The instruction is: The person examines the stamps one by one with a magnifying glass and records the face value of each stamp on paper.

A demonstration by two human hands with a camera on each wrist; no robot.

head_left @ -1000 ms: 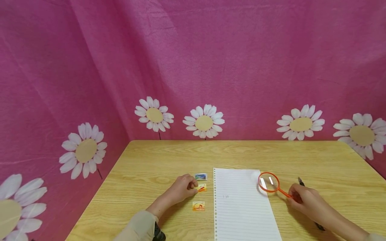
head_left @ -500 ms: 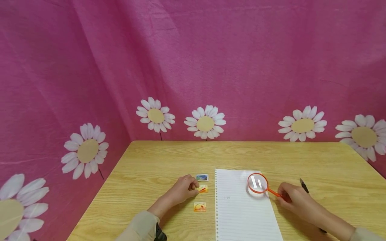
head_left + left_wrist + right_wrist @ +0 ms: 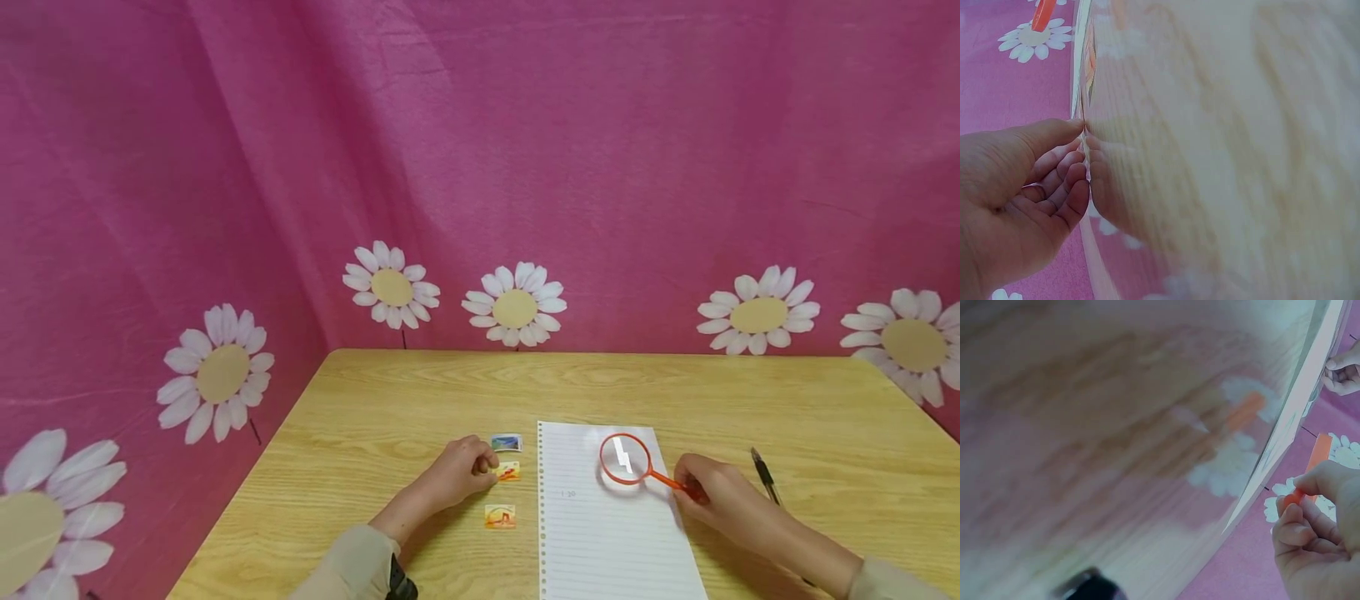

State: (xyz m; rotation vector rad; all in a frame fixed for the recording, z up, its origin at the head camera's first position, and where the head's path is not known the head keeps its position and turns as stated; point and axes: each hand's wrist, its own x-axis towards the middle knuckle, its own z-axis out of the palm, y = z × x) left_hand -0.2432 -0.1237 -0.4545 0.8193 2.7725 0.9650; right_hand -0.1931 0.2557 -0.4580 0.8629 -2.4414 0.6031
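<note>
My right hand (image 3: 723, 498) pinches the handle of an orange-rimmed magnifying glass (image 3: 626, 458), its lens over the upper part of a lined sheet (image 3: 615, 550). In the right wrist view, the thumb and fingers of that hand (image 3: 1325, 531) grip the orange handle (image 3: 1319, 456). Left of the sheet, my left hand (image 3: 453, 473) has its thumb and fingertips at the left edge of a small yellow-and-red stamp (image 3: 509, 472), partly covering it. A blue stamp (image 3: 507, 443) lies just beyond, and another yellow stamp (image 3: 500, 517) lies nearer me. Left wrist view: curled fingers (image 3: 1072, 194) meet the tabletop.
A black pen (image 3: 763, 475) lies right of the sheet, partly hidden by the right forearm. The wooden table (image 3: 420, 383) ends at a pink cloth (image 3: 600, 167) with daisies. Faint writing (image 3: 568, 494) shows on the sheet. A black watch (image 3: 402, 583) is on the left wrist.
My right hand has carried the magnifying glass leftward, from the sheet's right edge to over its upper part. More of the pen shows. The left hand stays by the middle stamp.
</note>
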